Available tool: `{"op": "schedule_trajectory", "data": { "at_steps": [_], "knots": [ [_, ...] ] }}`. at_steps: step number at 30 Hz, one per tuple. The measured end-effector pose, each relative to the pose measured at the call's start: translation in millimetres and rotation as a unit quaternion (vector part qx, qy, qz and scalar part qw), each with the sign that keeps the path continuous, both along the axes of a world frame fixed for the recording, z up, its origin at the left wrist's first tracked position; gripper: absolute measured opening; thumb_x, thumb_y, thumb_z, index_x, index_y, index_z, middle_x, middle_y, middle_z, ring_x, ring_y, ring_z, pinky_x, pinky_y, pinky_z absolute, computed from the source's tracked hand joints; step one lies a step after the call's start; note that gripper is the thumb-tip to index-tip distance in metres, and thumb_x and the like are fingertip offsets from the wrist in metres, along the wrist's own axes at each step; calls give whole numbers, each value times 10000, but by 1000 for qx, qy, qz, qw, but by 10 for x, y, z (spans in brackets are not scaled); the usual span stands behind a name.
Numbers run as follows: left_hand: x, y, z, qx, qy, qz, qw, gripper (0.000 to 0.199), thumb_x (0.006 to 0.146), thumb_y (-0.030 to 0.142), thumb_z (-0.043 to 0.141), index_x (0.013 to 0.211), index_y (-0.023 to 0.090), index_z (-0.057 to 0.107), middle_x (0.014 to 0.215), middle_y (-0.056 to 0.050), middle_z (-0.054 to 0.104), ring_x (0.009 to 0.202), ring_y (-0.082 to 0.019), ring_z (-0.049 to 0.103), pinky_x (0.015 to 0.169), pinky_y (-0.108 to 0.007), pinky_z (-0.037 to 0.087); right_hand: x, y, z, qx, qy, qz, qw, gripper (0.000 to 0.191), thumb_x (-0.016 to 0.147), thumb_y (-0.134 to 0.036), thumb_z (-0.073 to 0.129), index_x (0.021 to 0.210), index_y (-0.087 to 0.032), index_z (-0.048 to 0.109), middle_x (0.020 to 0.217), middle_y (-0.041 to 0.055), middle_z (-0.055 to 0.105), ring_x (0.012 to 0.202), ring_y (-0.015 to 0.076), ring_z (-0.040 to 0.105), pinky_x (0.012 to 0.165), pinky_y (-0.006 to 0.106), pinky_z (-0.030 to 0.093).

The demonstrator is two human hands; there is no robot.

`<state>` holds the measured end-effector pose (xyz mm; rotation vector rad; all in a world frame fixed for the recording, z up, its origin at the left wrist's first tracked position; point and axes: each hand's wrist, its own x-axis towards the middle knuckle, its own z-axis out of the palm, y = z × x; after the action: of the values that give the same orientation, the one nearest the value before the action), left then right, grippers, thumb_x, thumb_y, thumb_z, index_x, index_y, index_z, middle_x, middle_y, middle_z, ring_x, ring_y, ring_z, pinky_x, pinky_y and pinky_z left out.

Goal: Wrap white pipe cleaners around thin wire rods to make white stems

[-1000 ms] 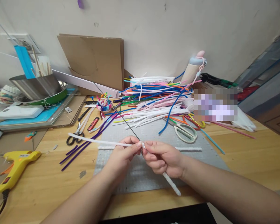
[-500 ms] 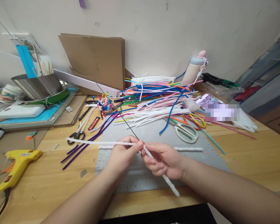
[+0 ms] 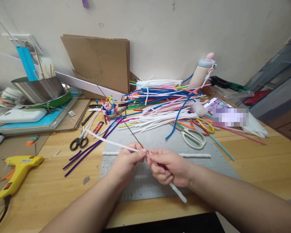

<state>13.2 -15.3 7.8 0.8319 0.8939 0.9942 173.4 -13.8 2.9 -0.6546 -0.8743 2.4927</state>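
My left hand pinches a white pipe cleaner, whose free end sticks out to the upper left. My right hand is closed round a thin dark rod, its lower part wrapped in white fuzzy pipe cleaner that emerges below the fist. Both hands meet at the point where the loose strand joins the wrapped part. The bare end of the rod slants up and away to the left. Behind the hands, a second white wrapped stick lies across the grey cutting mat.
Heaped pipe cleaners lie at the back, beside a tumbler. White-handled scissors rest on the mat. Black scissors, purple pipe cleaners and a yellow glue gun are on the left. Cardboard leans against the wall.
The free end of the white pipe cleaner has swung upward and to the right. My right fingers have closed further over the wrapped part; both hands stay in nearly the same place.
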Motion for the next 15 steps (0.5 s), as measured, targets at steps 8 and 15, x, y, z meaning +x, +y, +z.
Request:
{"op": "schedule_trajectory", "data": {
  "at_steps": [8,15],
  "knots": [
    [5,-18,-10,109,148,83,979,232,673,315,720,604,162,560,576,19,545,577,-119,477,588,-249,356,-65,-90,-49,334,-224,-191,895,231,879,-377,506,841,-165,589,592,-42,505,375,28,375,345,158,266],
    [29,-4,-4,24,20,40,999,200,681,321,720,656,143,631,584,-10,593,570,-116,502,572,-235,364,-53,-73,6,286,-202,-192,917,276,887,-414,467,795,-166,548,523,-69,444,343,31,339,315,146,227]
  ]
}}
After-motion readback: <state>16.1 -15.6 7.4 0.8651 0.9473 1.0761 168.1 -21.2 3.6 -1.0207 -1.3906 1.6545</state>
